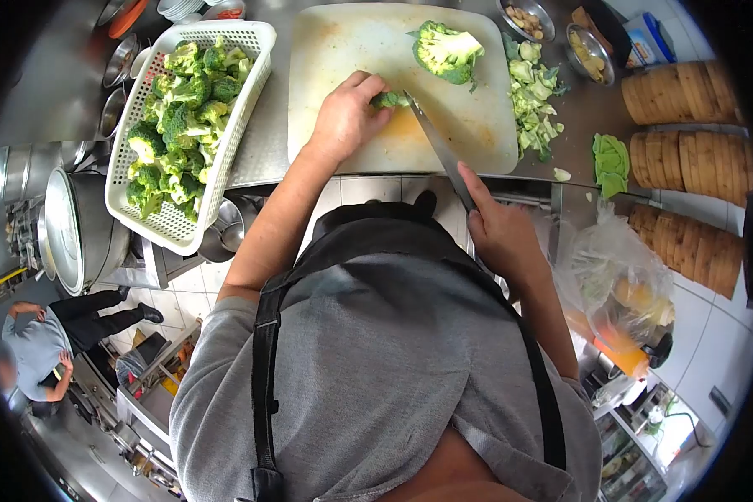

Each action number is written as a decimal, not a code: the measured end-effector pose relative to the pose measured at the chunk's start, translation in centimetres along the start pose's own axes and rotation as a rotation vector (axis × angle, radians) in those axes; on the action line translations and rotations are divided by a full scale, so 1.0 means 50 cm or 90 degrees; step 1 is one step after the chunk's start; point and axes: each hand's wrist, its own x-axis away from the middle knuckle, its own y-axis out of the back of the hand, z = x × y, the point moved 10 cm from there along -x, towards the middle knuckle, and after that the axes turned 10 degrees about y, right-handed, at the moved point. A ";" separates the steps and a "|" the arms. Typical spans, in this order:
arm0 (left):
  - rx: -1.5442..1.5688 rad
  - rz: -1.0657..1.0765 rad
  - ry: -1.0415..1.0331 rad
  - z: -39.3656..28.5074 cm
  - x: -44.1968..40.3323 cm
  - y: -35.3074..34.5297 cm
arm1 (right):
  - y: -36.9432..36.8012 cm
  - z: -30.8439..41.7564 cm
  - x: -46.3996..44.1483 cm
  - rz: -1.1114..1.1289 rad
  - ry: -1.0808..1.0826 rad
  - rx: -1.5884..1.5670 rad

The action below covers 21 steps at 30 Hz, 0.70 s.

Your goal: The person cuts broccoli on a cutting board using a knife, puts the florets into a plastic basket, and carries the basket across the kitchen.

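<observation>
My left hand (353,113) is closed on a small broccoli floret (386,99) over the white cutting board (326,50). In my right hand (502,226) is a kitchen knife (445,155), its blade slanting up and left so that the tip is beside the floret. I cannot tell whether the blade touches it. A large broccoli head (448,52) lies at the board's far right, apart from both hands. Left of the board, a white perforated basket (263,50) holds many cut broccoli florets (184,117).
Broccoli trimmings (534,96) line the board's right edge. Metal bowls (590,52) stand beyond them, and stacked bamboo steamers (682,96) stand at the right. A plastic bag (615,259) hangs near my right arm. Another person (42,343) stands at the far left.
</observation>
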 end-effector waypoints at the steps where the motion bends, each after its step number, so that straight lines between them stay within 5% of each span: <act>1: -0.001 -0.002 0.000 0.002 0.001 0.001 | 0.005 0.010 0.003 -0.001 0.009 0.028; 12: 0.046 -0.040 -0.070 -0.026 0.029 0.052 | -0.017 -0.006 -0.025 0.048 0.007 0.096; 16: -0.043 -0.272 -0.108 -0.091 0.069 0.311 | -0.023 -0.028 -0.026 0.058 -0.035 0.036; 20: 0.088 -0.445 0.127 0.113 0.126 0.586 | -0.028 -0.036 -0.021 0.065 -0.081 0.002; 21: -0.117 -0.423 0.219 0.121 0.142 0.622 | -0.028 -0.035 -0.023 0.066 -0.071 0.001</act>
